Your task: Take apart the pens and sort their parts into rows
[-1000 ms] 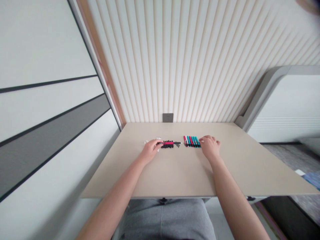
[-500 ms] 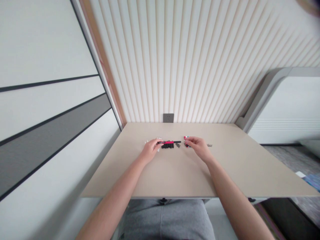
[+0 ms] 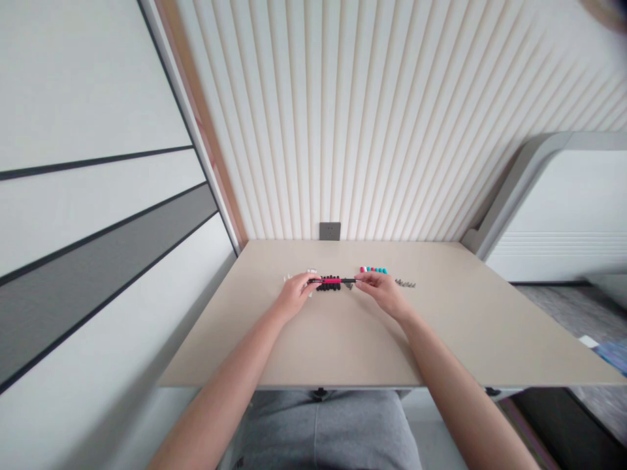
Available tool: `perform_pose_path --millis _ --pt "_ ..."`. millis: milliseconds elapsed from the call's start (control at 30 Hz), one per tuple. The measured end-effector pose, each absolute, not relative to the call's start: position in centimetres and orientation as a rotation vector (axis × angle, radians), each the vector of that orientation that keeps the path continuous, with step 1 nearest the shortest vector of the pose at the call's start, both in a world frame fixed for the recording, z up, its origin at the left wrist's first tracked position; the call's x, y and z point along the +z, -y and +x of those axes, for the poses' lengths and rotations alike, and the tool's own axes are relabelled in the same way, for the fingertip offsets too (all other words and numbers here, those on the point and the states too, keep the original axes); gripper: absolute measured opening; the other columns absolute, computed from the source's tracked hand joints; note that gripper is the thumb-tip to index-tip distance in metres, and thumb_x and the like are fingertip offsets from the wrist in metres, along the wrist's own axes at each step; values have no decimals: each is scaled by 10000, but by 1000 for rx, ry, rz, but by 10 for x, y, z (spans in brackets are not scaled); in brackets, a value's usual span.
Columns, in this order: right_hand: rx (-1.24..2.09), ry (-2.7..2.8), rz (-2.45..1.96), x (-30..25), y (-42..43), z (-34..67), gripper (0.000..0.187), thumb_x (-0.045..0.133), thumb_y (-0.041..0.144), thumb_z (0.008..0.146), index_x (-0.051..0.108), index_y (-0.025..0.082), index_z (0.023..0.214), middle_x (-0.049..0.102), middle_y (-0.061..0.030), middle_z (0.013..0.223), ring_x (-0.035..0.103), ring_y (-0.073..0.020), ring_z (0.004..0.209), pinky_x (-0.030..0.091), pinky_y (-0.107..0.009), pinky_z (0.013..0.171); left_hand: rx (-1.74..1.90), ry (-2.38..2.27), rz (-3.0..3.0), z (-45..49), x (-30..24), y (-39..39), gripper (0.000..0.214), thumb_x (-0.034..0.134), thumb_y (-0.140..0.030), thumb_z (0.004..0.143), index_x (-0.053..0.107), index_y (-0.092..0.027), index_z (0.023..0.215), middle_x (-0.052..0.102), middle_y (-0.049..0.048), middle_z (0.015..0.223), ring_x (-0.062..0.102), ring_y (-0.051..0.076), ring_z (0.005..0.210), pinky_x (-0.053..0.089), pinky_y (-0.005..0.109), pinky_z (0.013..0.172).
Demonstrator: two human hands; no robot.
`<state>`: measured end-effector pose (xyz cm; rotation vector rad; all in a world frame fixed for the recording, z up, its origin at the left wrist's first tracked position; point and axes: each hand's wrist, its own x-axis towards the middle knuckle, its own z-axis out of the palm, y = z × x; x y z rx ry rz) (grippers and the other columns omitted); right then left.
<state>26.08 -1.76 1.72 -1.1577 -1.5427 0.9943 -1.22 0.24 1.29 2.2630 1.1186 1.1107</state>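
Note:
A slim pen (image 3: pixel 333 281) with a red middle and black ends lies level between my two hands above the table. My left hand (image 3: pixel 294 292) is closed on its left end, thumb and fingers pinched together. My right hand (image 3: pixel 381 291) pinches at the pen's right end, and its fingers hide the tip and any small part there. Below the pen a row of short black tubes (image 3: pixel 328 286) rests on the table. Small dark metal pieces (image 3: pixel 349 286) lie just right of them, partly hidden.
Red, white and teal small pieces (image 3: pixel 375 269) line up behind my right hand. More small metal pieces (image 3: pixel 405 283) lie to its right. White pieces (image 3: pixel 311 271) are by my left hand. A wall socket (image 3: pixel 330 231) sits behind the beige table (image 3: pixel 343 346).
My right hand has moved left onto the pen's right end, covering the thin pale tip that showed before. The coloured pieces behind it have come into view. My left hand stays nearly still.

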Motion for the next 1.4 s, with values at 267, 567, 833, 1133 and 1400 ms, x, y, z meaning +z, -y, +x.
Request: perform_pose_path --millis 267,567,833,1133,1400 --pt "954 1615 -1230 23 22 260 398 672 516 759 722 159 927 698 -48 817 591 -184 730 450 -322 707 1107 -1090 2333 -14 14 -2 187 524 -305 940 652 -218 1045 710 38 980 660 169 871 499 305 857" --pt "860 1714 -1307 14 20 259 540 435 601 898 684 165 700 660 -57 693 581 -185 666 436 -308 649 1093 -1087 2329 -11 18 1 205 511 -331 946 657 -216 1034 707 47 992 657 177 876 494 323 879" --pt "841 1698 -1210 18 21 261 432 602 546 823 664 185 1051 669 -50 852 584 -187 751 455 -303 677 1097 -1140 2269 -12 16 -1 207 521 -328 940 661 -219 1047 711 33 967 654 161 832 499 281 810" --pt "815 1774 -1267 14 20 262 427 518 557 873 683 171 802 659 -30 739 574 -175 689 428 -297 657 1096 -1090 2301 -11 19 2 199 521 -323 941 659 -216 1037 707 42 999 656 175 894 492 301 856" --pt "804 1710 -1244 14 19 262 447 507 578 880 684 179 977 683 -54 851 603 -187 751 456 -300 687 1085 -1125 2278 -11 17 0 209 519 -334 941 660 -220 1045 710 36 978 654 165 839 498 289 822"
